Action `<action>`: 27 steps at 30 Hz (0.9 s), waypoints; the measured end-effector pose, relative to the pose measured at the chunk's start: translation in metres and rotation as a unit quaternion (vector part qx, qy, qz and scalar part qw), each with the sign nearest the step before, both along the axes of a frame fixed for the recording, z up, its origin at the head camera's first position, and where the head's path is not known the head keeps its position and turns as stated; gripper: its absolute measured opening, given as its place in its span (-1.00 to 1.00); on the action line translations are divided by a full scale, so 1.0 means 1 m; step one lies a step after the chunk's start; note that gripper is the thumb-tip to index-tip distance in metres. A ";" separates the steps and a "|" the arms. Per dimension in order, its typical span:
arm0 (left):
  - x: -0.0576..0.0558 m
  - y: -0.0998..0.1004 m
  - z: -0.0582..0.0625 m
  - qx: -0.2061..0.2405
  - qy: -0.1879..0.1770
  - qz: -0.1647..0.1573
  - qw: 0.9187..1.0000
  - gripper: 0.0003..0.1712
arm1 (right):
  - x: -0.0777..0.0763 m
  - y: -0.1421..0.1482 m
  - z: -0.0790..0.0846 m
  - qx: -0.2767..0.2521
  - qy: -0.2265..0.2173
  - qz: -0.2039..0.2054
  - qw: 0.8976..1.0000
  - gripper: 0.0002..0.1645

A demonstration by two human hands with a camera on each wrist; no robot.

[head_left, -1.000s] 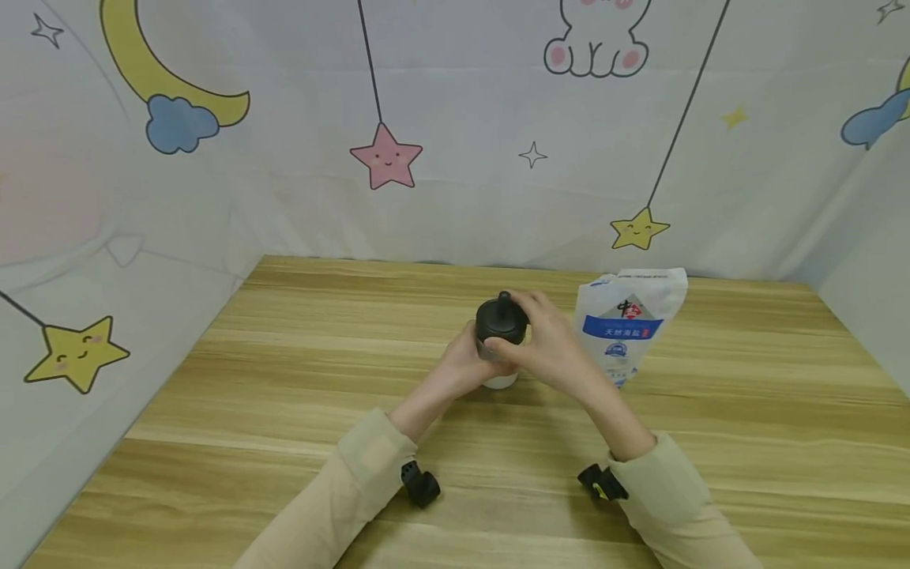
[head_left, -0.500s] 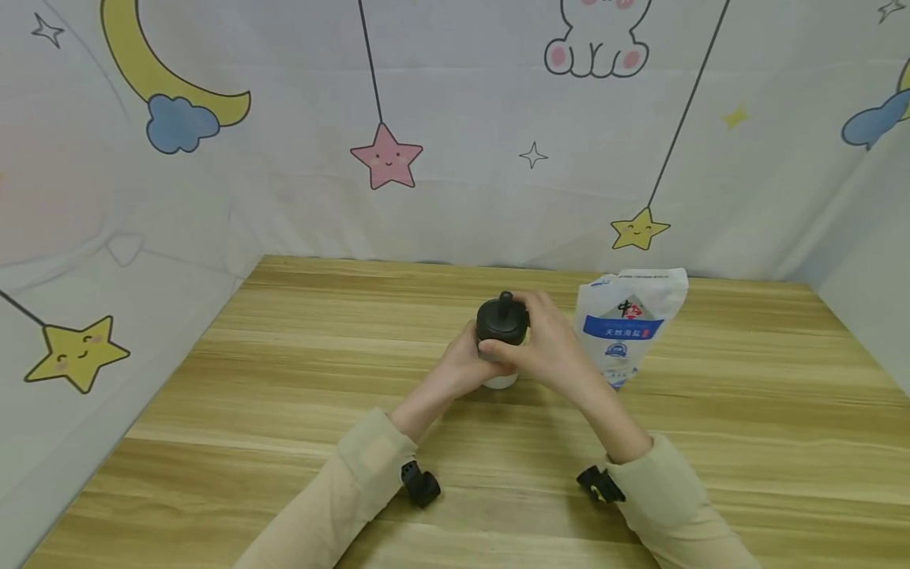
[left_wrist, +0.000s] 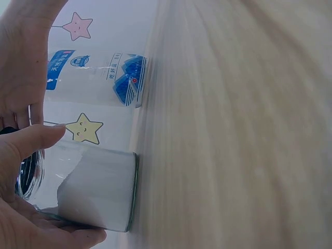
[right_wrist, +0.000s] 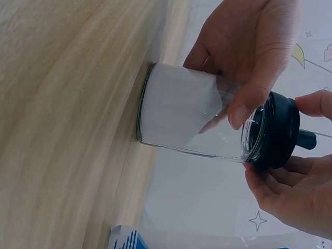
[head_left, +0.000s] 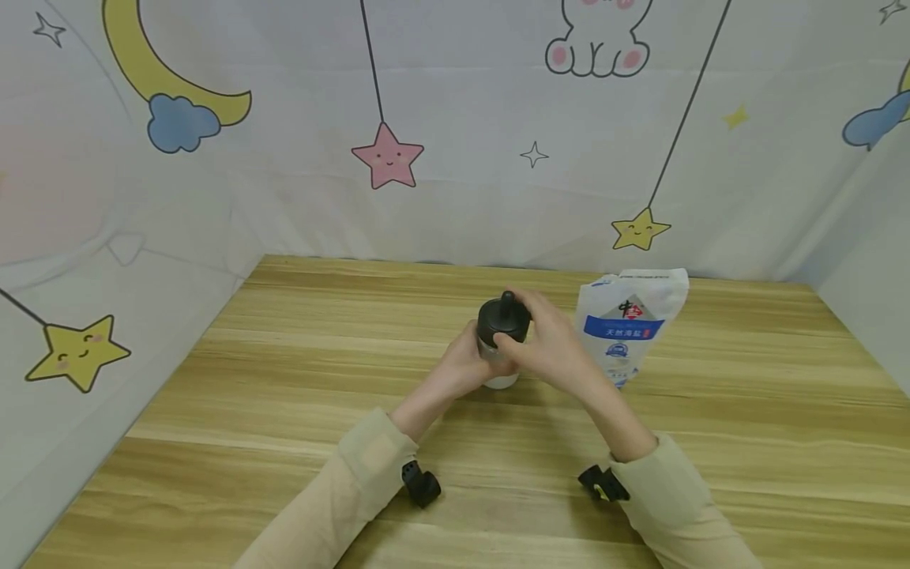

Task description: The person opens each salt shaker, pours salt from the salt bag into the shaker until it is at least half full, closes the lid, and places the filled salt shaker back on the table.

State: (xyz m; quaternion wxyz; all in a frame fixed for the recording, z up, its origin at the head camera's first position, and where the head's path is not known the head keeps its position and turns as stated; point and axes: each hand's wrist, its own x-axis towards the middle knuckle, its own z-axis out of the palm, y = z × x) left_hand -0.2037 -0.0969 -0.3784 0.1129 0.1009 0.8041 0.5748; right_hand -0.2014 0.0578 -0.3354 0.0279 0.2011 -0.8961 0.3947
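Note:
A clear glass jar (left_wrist: 98, 187), partly filled with white granular stuff whose surface slopes, stands upright with its base at the table. My left hand (head_left: 465, 363) grips the jar's body, its thumb across the glass in both wrist views. On top sits a round black lid (head_left: 498, 320) with a small knob-like stem. My right hand (head_left: 550, 344) pinches the lid by its rim, thumb in front and fingers on the far side; the right wrist view shows these fingers around the lid (right_wrist: 280, 132). Behind my right hand stands a white and blue pouch (head_left: 626, 328) with Chinese print.
The wood-grain table (head_left: 284, 379) extends around both arms. A white cloth backdrop (head_left: 469, 205) with cartoon stars hangs along its back and sides. Each wrist wears a small black camera, such as the left camera (head_left: 421, 485).
The lid's stem has turned slightly to the right. My right thumb has shifted right along the lid's rim since half a second ago. Left hand and pouch stay put.

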 end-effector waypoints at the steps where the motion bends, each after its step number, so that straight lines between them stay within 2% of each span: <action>1: 0.001 0.000 0.000 -0.002 -0.004 0.004 1.000 -0.18 | 0.000 0.000 0.000 0.001 0.000 -0.001 1.000 -0.18; 18: 0.002 0.001 0.002 -0.016 -0.026 0.023 0.999 -0.11 | 0.001 -0.001 0.000 0.040 0.030 -0.025 0.998 -0.14; 23: 0.001 0.001 0.001 -0.006 -0.017 0.012 1.000 -0.13 | 0.001 -0.001 0.001 0.039 0.015 -0.032 0.999 -0.08; 27: -0.001 0.001 0.001 0.004 0.004 -0.007 1.000 -0.25 | 0.001 0.000 0.002 0.032 -0.002 -0.034 0.999 -0.07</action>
